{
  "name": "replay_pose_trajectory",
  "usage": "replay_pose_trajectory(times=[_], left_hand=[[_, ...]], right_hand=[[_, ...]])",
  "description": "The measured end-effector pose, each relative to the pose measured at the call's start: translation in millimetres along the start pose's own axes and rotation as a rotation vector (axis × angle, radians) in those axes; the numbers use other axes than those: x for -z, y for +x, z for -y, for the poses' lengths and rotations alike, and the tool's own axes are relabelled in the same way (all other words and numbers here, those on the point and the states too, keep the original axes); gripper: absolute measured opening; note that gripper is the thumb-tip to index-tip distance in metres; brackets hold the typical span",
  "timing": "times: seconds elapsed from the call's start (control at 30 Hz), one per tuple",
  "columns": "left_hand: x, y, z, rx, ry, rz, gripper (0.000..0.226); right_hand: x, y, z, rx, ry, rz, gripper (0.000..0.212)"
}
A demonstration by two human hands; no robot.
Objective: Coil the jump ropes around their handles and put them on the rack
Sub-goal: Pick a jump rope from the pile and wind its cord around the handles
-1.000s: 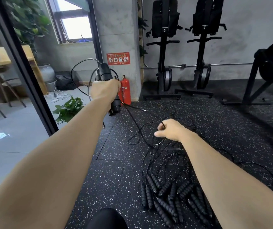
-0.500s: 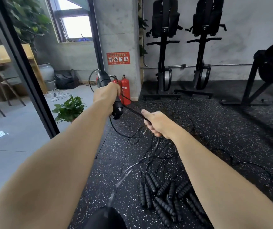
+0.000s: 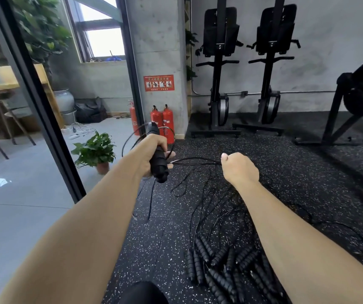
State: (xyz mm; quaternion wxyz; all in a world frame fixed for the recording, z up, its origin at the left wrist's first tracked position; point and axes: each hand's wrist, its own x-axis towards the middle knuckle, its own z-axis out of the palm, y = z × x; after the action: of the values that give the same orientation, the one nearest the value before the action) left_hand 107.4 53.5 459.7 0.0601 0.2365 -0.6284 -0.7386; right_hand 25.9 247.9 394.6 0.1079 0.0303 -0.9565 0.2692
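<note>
My left hand (image 3: 154, 153) grips a pair of black jump rope handles (image 3: 157, 159) held upright at chest height, with a loop of thin black cord arching over their top. The cord (image 3: 194, 160) runs taut and level from the handles to my right hand (image 3: 239, 168), which pinches it in a closed fist about a forearm's length to the right. More cord hangs from the handles to the floor. A pile of several other black ribbed handles (image 3: 224, 266) lies on the speckled rubber floor below my right arm, its cords (image 3: 217, 207) tangled above it. No rack is visible.
A concrete pillar (image 3: 158, 51) with two red fire extinguishers (image 3: 163, 122) stands ahead. A potted plant (image 3: 96, 151) sits left by a black glass-door frame (image 3: 44, 110). Two black exercise machines (image 3: 245, 69) stand along the back wall, another (image 3: 360, 99) at the right.
My left hand dropped lower with the handles. My right hand rose from the pile, took the cord and pulled it out to the right until it ran level.
</note>
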Motion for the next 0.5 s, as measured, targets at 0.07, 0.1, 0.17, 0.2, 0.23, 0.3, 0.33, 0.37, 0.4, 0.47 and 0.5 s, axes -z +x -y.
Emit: replay_pose_trajectory(times=[0.07, 0.1, 0.17, 0.2, 0.23, 0.3, 0.33, 0.37, 0.4, 0.47, 0.5], left_hand=[[-11.2, -4.7, 2.3, -0.001, 0.031, 0.019, 0.020], [-17.7, -5.6, 5.0, -0.001, 0.019, 0.037, 0.022], [-31.4, -10.0, 11.1, 0.024, -0.037, 0.112, 0.017], [-37.4, -13.2, 14.4, 0.032, -0.036, 0.155, 0.013], [-42.5, -16.2, 17.9, 0.038, -0.022, 0.194, 0.011], [-46.4, -20.1, 24.7, 0.056, -0.005, 0.232, 0.014], [-45.8, -20.0, 28.3, 0.060, -0.016, 0.244, 0.018], [-45.4, -19.1, 31.2, 0.058, -0.025, 0.259, 0.020], [-45.8, -17.0, 34.0, 0.046, -0.019, 0.257, 0.017], [-47.8, -12.0, 35.4, 0.013, 0.009, 0.215, 0.009], [-48.6, -9.7, 34.0, -0.009, 0.022, 0.185, 0.008]], right_hand=[[-1.8, -1.0, 10.3, 0.026, -0.060, -0.009, 0.045], [-3.1, -1.7, 16.1, 0.051, -0.078, -0.010, 0.044], [-4.7, -5.0, 27.2, 0.122, -0.091, 0.001, 0.039], [-4.6, -6.9, 31.7, 0.160, -0.081, 0.016, 0.036], [-3.9, -8.3, 35.0, 0.190, -0.055, 0.035, 0.033], [1.3, -10.4, 37.7, 0.243, 0.018, 0.066, 0.030], [4.1, -10.8, 37.4, 0.285, 0.042, 0.069, 0.030], [6.2, -10.5, 37.0, 0.329, 0.049, 0.071, 0.032], [7.8, -10.1, 36.2, 0.368, 0.043, 0.077, 0.035], [7.4, -8.2, 33.4, 0.390, 0.055, 0.117, 0.050], [5.9, -5.8, 30.7, 0.373, 0.078, 0.154, 0.057]])
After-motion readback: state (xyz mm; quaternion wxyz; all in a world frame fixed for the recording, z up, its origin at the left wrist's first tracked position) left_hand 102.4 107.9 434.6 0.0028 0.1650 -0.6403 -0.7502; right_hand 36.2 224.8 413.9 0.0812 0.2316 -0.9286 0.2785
